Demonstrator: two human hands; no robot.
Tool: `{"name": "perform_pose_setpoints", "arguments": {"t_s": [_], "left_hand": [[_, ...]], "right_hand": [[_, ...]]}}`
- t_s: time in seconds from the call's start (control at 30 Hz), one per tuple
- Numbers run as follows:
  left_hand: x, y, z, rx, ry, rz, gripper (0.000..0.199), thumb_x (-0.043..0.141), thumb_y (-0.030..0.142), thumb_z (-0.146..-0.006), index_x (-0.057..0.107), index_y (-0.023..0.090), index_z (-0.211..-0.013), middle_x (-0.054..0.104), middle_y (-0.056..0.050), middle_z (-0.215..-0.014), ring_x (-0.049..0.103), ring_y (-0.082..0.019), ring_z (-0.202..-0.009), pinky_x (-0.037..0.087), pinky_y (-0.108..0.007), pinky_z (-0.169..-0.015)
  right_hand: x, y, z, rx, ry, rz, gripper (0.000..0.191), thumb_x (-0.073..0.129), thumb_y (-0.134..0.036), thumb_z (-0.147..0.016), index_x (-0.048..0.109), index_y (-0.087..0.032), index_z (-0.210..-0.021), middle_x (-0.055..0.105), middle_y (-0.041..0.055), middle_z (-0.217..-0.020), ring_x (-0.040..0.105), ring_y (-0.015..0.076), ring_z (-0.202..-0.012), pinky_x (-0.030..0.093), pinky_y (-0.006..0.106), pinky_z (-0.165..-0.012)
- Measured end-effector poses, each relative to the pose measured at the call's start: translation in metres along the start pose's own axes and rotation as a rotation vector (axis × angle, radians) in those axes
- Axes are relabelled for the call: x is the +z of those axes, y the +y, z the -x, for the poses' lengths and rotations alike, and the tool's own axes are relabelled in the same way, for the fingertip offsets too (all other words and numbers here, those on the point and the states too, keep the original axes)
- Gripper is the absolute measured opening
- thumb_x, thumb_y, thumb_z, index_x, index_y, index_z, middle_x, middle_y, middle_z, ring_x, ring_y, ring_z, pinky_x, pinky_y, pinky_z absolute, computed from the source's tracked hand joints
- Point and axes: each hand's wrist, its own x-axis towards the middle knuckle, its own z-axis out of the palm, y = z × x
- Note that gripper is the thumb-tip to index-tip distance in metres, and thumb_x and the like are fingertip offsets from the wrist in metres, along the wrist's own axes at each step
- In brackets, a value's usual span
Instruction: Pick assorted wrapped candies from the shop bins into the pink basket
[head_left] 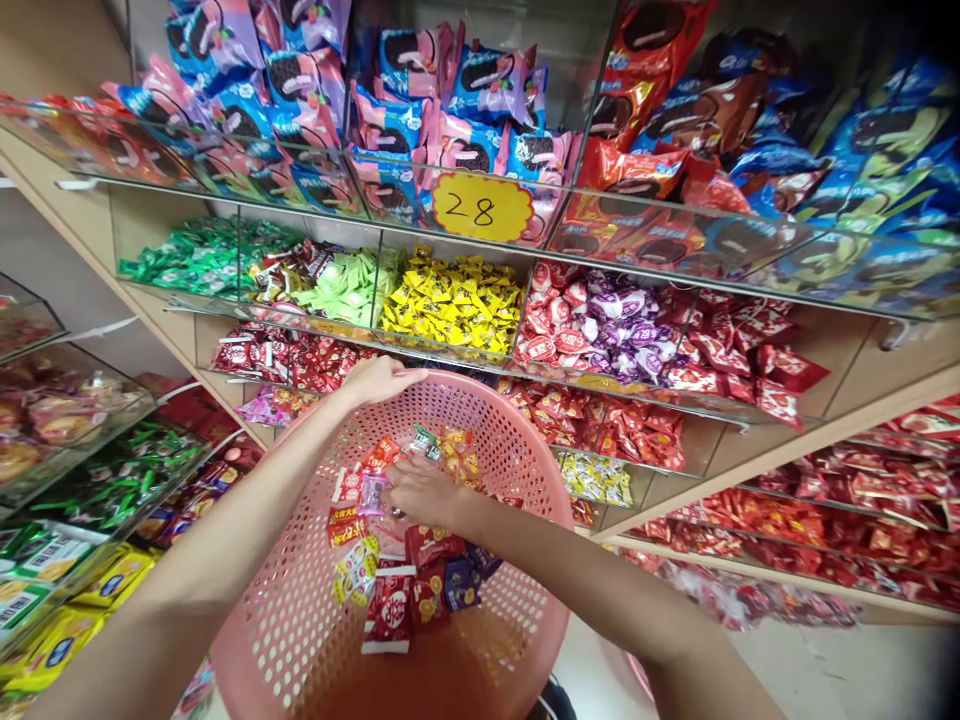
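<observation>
A pink perforated plastic basket (300, 600) fills the lower middle of the head view, tilted so its inside shows. My left hand (379, 380) is closed over its far rim. Inside the basket, my right hand (424, 490) reaches down among wrapped candies, its fingers bent at a small pale purple packet (371, 494); whether they grip it I cannot tell. Around that hand lie a red packet with white ends (388, 608), a yellow-and-white dotted packet (357, 570), dark blue packets (461, 583) and an orange-red wrapper (380, 455).
Tiered shelves with clear dividers rise ahead, holding yellow candies (454, 305), green candies (210, 255) and purple candies (630, 320). A yellow price tag (482, 207) reading 28 hangs on the upper shelf's edge. More shelves with yellow packs (60, 640) stand at the left.
</observation>
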Motion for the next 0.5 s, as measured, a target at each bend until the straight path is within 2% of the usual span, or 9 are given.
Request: {"name": "perform_pose_setpoints", "arguments": {"t_s": [0.23, 0.37, 0.5], "left_hand": [[0.003, -0.004, 0.000, 0.004, 0.001, 0.007, 0.067, 0.032, 0.081, -0.073, 0.061, 0.021, -0.065, 0.064, -0.007, -0.063, 0.064, -0.027, -0.072, 0.042, -0.035, -0.071], [0.004, -0.005, -0.001, -0.008, 0.001, 0.005, 0.067, 0.033, 0.081, -0.073, 0.063, 0.021, -0.067, 0.066, -0.007, -0.065, 0.065, -0.029, -0.075, 0.043, -0.036, -0.072], [0.003, -0.005, 0.000, 0.006, 0.004, -0.002, 0.064, 0.033, 0.077, -0.075, 0.061, 0.021, -0.065, 0.067, -0.008, -0.072, 0.065, -0.029, -0.077, 0.044, -0.036, -0.073]], "right_hand": [[0.018, 0.002, -0.003, -0.033, 0.085, 0.032, 0.021, 0.047, -0.021, -0.093, 0.068, -0.017, -0.095, 0.064, 0.0076, -0.106, 0.053, 0.0211, -0.109, 0.043, 0.035, -0.093], [0.010, 0.002, -0.003, -0.007, 0.085, 0.026, 0.022, 0.047, -0.022, -0.093, 0.068, -0.016, -0.094, 0.064, 0.0081, -0.106, 0.053, 0.0209, -0.110, 0.042, 0.035, -0.096], [-0.005, 0.002, 0.001, -0.005, 0.032, 0.003, 0.019, 0.057, -0.023, -0.087, 0.065, -0.015, -0.102, 0.064, 0.0092, -0.110, 0.053, 0.0225, -0.111, 0.043, 0.036, -0.097]]}}
